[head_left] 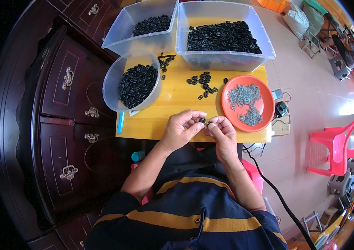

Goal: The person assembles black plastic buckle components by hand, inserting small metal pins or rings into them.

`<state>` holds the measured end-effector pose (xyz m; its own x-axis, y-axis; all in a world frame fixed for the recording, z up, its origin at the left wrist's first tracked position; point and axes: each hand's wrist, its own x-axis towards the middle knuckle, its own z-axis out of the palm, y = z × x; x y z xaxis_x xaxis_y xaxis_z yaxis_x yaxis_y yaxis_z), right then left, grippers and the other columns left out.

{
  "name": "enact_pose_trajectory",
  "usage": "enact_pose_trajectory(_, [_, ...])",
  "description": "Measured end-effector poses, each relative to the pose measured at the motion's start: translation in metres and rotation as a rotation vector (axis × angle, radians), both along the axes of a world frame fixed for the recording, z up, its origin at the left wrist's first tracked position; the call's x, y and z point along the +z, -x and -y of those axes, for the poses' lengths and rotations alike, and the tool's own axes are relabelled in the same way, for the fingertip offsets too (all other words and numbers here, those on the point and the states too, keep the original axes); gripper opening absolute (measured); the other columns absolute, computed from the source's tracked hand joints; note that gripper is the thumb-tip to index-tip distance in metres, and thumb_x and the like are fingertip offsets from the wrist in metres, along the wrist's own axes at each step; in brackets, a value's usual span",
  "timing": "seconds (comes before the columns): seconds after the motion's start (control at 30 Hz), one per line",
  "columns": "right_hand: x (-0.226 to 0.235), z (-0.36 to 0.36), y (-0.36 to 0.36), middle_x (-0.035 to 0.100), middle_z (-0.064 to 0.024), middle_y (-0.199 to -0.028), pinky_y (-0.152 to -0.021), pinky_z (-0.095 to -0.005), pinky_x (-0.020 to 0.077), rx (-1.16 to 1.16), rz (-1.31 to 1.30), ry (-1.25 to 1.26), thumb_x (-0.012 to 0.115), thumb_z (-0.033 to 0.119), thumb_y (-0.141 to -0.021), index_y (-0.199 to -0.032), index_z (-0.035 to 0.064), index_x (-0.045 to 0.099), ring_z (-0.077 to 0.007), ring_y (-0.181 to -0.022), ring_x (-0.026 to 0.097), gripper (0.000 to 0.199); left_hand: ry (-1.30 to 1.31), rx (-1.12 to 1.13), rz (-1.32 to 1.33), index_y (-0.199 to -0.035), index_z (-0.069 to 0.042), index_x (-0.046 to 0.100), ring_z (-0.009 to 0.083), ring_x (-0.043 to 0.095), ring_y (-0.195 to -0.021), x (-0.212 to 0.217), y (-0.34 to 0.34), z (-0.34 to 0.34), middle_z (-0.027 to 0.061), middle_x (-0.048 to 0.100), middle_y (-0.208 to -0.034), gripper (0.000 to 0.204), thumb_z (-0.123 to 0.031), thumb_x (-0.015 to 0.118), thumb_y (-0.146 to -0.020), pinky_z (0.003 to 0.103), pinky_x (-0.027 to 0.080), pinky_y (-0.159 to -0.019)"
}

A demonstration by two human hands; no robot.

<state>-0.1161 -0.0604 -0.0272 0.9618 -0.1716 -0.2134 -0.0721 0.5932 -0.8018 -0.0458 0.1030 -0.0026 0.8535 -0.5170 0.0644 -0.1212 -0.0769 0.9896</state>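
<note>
My left hand [182,128] and my right hand [221,132] meet above the near edge of a yellow wooden table [173,100]. Between the left thumb and fingers I pinch a small black oval part [202,120]. The right fingertips close just beside it on something mostly hidden and too small to name. Beyond my hands lies a loose group of black oval parts [205,81]. Close to the right hand, an orange-red plate [229,114] carries two heaps of small grey metal pins or screws [244,96].
A round clear tub [110,89] and two clear plastic bins [223,61] [114,41] hold many black parts. A blue-handled tool [120,123] lies at the table's left edge. Dark drawers [62,79] stand left; a pink chair [331,146] and black cable [275,187] are right.
</note>
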Motion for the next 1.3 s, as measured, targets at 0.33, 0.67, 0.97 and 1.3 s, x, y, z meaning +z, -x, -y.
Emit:
enact_pose_trajectory(0.33, [-0.002, 0.001, 0.0, 0.064, -0.0013, -0.094, -0.078, -0.0252, 0.0501, -0.008, -0.02, 0.021, 0.063, 0.006, -0.098, -0.106, 0.0044, 0.061, -0.0102, -0.082, 0.061, 0.009, 0.016, -0.023, 0.018, -0.118, 0.0, 0.068, 0.0043, 0.059, -0.079, 0.001, 0.001, 0.003, -0.0017, 0.064, -0.092, 0.027, 0.002, 0.07, -0.091, 0.02, 0.05, -0.074])
enact_pose_trajectory(0.67, [-0.001, 0.006, 0.002, 0.068, -0.0009, -0.091, -0.077, -0.0237, 0.0514, 0.045, -0.036, 0.044, 0.066, 0.005, -0.097, -0.105, 0.0022, 0.064, -0.0083, -0.081, 0.062, 0.008, -0.047, -0.082, 0.14, -0.11, -0.002, 0.074, 0.0076, 0.058, -0.074, 0.006, -0.005, 0.002, 0.0007, 0.063, -0.084, 0.024, 0.0, 0.075, -0.086, 0.022, 0.05, -0.067])
enact_pose_trajectory(0.97, [0.001, 0.015, 0.002, 0.07, -0.003, -0.094, -0.079, -0.0273, 0.0561, 0.234, -0.103, 0.056, 0.066, 0.016, -0.1, -0.105, 0.0017, 0.066, -0.01, -0.083, 0.067, 0.016, -0.129, -0.265, 0.169, -0.114, -0.002, 0.073, 0.0089, 0.06, -0.075, 0.016, -0.017, -0.002, 0.0022, 0.065, -0.089, 0.03, 0.0, 0.076, -0.085, 0.025, 0.05, -0.068])
enact_pose_trajectory(1.3, [-0.004, 0.005, -0.001, 0.071, -0.0076, -0.099, -0.081, -0.0321, 0.0585, 0.136, -0.093, -0.153, 0.062, 0.018, -0.102, -0.103, 0.0027, 0.065, -0.0137, -0.087, 0.069, 0.015, -0.466, -0.029, 0.693, -0.118, -0.003, 0.065, 0.0309, 0.068, -0.092, 0.027, -0.002, 0.018, 0.0133, 0.066, -0.107, 0.044, -0.013, 0.08, -0.078, 0.04, 0.056, -0.077])
